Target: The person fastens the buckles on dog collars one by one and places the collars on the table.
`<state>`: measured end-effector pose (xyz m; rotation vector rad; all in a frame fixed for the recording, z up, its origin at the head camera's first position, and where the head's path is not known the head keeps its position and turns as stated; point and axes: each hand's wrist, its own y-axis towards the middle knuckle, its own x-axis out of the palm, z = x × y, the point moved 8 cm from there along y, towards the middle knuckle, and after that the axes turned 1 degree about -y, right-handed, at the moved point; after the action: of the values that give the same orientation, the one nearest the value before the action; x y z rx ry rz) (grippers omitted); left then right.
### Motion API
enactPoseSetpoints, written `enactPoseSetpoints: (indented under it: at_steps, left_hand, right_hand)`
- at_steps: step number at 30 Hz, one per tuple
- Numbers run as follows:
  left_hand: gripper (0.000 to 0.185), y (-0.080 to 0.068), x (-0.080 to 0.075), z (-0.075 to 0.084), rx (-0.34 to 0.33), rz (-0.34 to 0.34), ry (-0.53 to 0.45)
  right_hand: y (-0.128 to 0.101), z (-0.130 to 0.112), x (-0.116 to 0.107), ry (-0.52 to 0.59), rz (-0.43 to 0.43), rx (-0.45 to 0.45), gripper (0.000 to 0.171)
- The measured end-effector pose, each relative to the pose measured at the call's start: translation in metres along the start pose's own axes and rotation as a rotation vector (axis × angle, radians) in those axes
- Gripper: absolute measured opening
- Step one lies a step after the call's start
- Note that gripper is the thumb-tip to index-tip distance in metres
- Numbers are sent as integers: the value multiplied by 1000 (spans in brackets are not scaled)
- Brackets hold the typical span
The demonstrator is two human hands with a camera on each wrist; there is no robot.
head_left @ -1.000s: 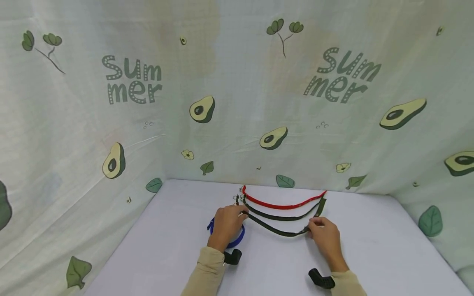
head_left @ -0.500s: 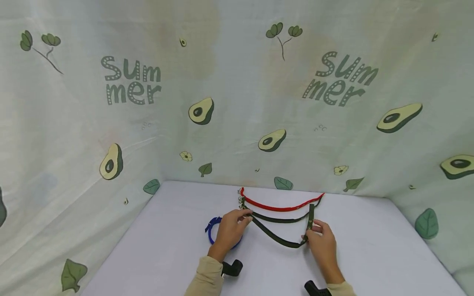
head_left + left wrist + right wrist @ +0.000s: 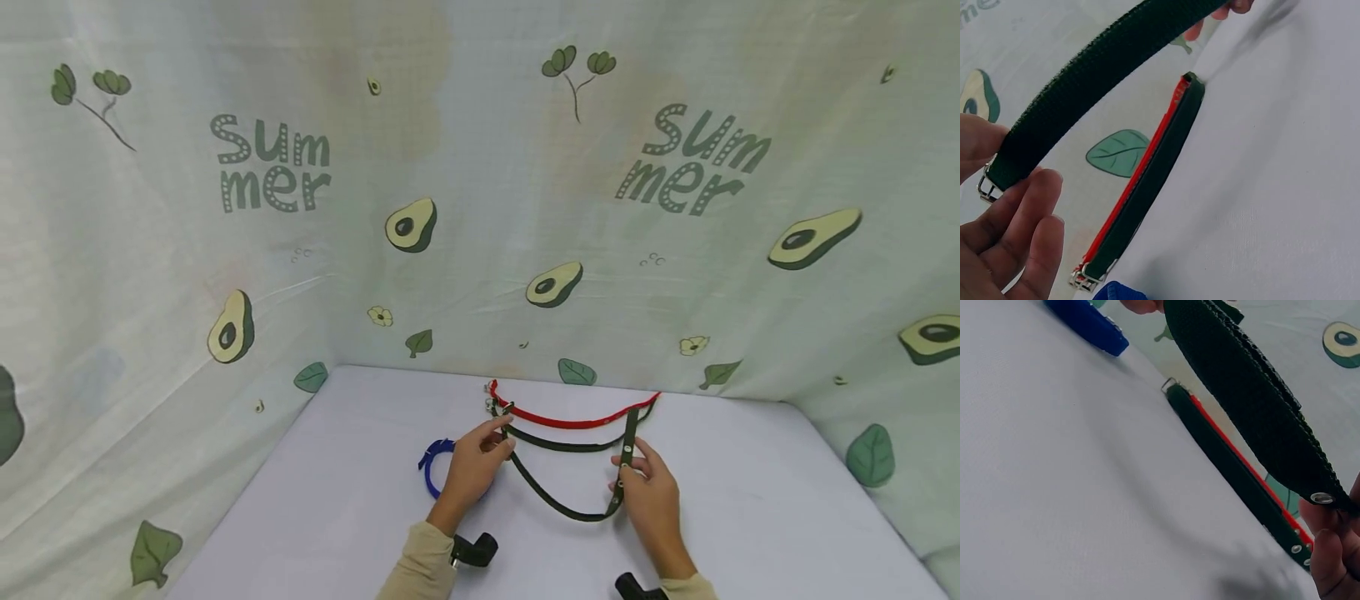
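A dark green collar [image 3: 555, 502] sags in a curve between my two hands. My left hand [image 3: 472, 467] pinches its buckle end, where the metal buckle [image 3: 986, 189] sticks out past the thumb in the left wrist view. At the other end my right hand [image 3: 652, 492] grips the strap near a metal eyelet [image 3: 1322, 498], and the punched tip points up above the fingers. Just beyond lie a second dark green collar [image 3: 562, 446] and a red collar [image 3: 572, 424], side by side with their buckles to the left.
A blue collar [image 3: 431, 463], curled into a loop, lies on the white table [image 3: 337, 500] left of my left hand, which partly hides it. A printed cloth [image 3: 480, 167] hangs behind the table's back edge.
Both hands hold the dark green collar throughout. Its middle hangs lower, nearer to me. My right hand has shifted slightly left, and the strap's tip now stands more upright.
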<state>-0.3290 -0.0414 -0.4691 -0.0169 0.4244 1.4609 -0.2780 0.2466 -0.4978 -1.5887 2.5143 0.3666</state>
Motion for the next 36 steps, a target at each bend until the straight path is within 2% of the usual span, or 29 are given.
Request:
enactPoseSetpoints:
  at_steps: [5,8,13,20,27,30,32,36]
  left_hand:
    - [62,0,6,-2,-52,-28,-80]
    - [66,0,9,-5,-81,-39,-135]
    - [59,-2,13,-8,-116,-57,-175]
    - [47,-1,12,-2,-103,-55,-216]
    - [42,-3,14,-9,-138,-52,-230]
    - [39,-3,14,-6,-136,-45,-243]
    - [36,-5,12,4,-135,-37,-247]
    - [36,-5,12,7,-134,-20,-268]
  right_hand:
    - [-2,-4,0,-15,6,-46,49]
    - [-3,-5,-1,-25,26,-64,47]
    - [-8,-5,-1,-31,34,-74,40]
    - [-8,-7,5,22,51,-115,31]
    - [-12,-7,7,47,62,-120,26]
    - [-13,-11,7,62,63,-142,27]
    - [-17,-21,7,62,58,-142,27]
    - [-17,-22,6,80,50,-137,26]
